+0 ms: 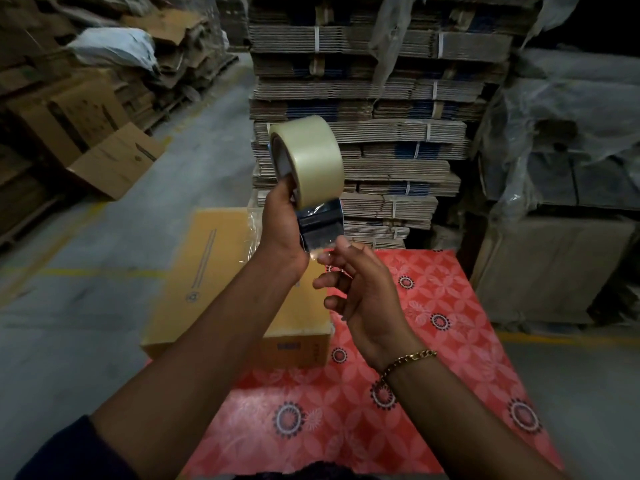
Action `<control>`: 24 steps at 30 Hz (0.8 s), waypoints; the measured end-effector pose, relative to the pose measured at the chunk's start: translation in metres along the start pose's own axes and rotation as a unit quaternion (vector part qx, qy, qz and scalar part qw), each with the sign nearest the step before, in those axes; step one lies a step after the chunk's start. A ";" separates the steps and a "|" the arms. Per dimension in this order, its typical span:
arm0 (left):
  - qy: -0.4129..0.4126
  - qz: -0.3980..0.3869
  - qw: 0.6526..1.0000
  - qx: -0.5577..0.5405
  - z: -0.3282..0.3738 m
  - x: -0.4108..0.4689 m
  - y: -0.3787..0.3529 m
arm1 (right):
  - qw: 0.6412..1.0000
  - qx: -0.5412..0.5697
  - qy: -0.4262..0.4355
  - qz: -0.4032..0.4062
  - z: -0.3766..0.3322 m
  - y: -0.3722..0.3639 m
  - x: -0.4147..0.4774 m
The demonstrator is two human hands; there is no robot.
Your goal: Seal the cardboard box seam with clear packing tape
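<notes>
The left hand [282, 220] is gripping the tape dispenser [317, 220] with its clear packing tape roll [311, 157] held up above the cardboard box [207, 271]; the right hand [360, 285] is pinching the loose tape end [317, 252] at the blade, fingers otherwise loosely curled; this looks like the start: the end needs drawing out and bringing down to the box, lying left of the red patterned mat [433, 306]; stacked flat cartons [363, 133] are crowding the far side, leaving the near side open

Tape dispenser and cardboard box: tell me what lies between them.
In the head view, nothing solid: the tape dispenser is held up in the left hand above the cardboard box; only that forearm crosses the stretch.
</notes>
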State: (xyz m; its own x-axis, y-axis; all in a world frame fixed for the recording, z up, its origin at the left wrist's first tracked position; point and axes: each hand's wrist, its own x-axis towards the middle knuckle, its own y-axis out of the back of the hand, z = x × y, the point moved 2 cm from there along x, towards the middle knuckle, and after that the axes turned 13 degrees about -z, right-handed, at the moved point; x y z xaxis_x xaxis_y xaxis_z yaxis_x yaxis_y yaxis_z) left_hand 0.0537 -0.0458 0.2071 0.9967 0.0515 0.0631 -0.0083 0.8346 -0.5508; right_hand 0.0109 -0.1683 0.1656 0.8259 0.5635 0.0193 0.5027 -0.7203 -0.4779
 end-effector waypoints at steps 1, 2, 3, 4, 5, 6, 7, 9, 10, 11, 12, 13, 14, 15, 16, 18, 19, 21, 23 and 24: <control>0.003 -0.002 1.000 -0.005 0.000 0.001 0.001 | 1.000 0.006 0.002 -0.003 0.000 -0.001 0.001; 0.005 -0.005 1.000 -0.011 0.001 0.003 0.002 | 1.000 0.006 0.001 -0.004 0.000 -0.001 0.002; 0.005 -0.005 1.000 -0.016 0.001 0.003 0.003 | 1.000 -0.002 -0.001 -0.003 0.000 -0.002 0.003; 0.005 -0.002 1.000 -0.016 0.001 0.004 0.005 | 1.000 -0.019 -0.004 0.001 0.000 -0.003 0.004; 0.007 0.004 1.000 -0.009 0.001 0.005 0.007 | 0.999 -0.039 -0.007 0.007 0.000 -0.003 0.006; 0.009 0.014 1.000 0.002 0.000 0.006 0.009 | 0.998 -0.058 -0.008 0.012 -0.001 -0.004 0.008; 0.011 0.024 1.000 0.012 -0.001 0.007 0.012 | 0.997 -0.072 -0.007 0.016 0.000 -0.004 0.010; 0.009 0.041 0.999 0.026 -0.004 0.009 0.018 | 0.996 -0.085 -0.003 0.024 0.001 -0.003 0.012; 0.008 0.046 0.998 0.030 -0.004 0.011 0.021 | 0.996 -0.091 -0.002 0.025 0.002 -0.003 0.013; 0.011 0.046 0.998 0.034 -0.004 0.013 0.026 | 0.995 -0.099 -0.002 0.024 0.004 -0.003 0.012; 0.022 0.037 0.998 0.039 -0.003 0.015 0.029 | 0.994 -0.105 -0.004 0.024 0.005 -0.002 0.012; 0.039 0.018 0.998 0.043 -0.002 0.016 0.031 | 0.994 -0.106 -0.008 0.025 0.008 -0.002 0.011; 0.057 -0.005 0.997 0.044 -0.003 0.017 0.031 | 0.994 -0.103 -0.012 0.029 0.010 -0.001 0.011; 0.071 -0.022 0.996 0.041 -0.004 0.018 0.032 | 0.995 -0.096 -0.017 0.034 0.012 0.000 0.010; 0.079 -0.028 0.996 0.036 -0.007 0.019 0.033 | 0.995 -0.087 -0.023 0.039 0.015 0.000 0.009; 0.082 -0.017 0.996 0.032 -0.014 0.023 0.037 | 0.996 -0.072 -0.034 0.049 0.021 0.002 0.007; 0.083 -0.009 0.996 0.030 -0.017 0.025 0.039 | 0.995 -0.068 -0.040 0.054 0.024 0.004 0.005; 0.081 -0.011 0.997 0.012 -0.021 0.029 0.043 | 0.995 -0.065 -0.049 0.063 0.029 0.007 0.003; 0.075 -0.018 0.997 -0.017 -0.023 0.034 0.046 | 0.994 -0.067 -0.052 0.068 0.032 0.009 0.004; 0.074 -0.016 0.997 -0.025 -0.024 0.037 0.048 | 0.994 -0.068 -0.053 0.070 0.033 0.009 0.005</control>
State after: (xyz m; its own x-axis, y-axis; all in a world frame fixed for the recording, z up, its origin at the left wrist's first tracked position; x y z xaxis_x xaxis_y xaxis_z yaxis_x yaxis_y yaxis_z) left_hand 0.0921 -0.0169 0.1634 0.9974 -0.0600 -0.0404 0.0245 0.8056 -0.5920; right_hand 0.0111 -0.1591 0.1320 0.8627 0.4874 -0.1347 0.4196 -0.8388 -0.3469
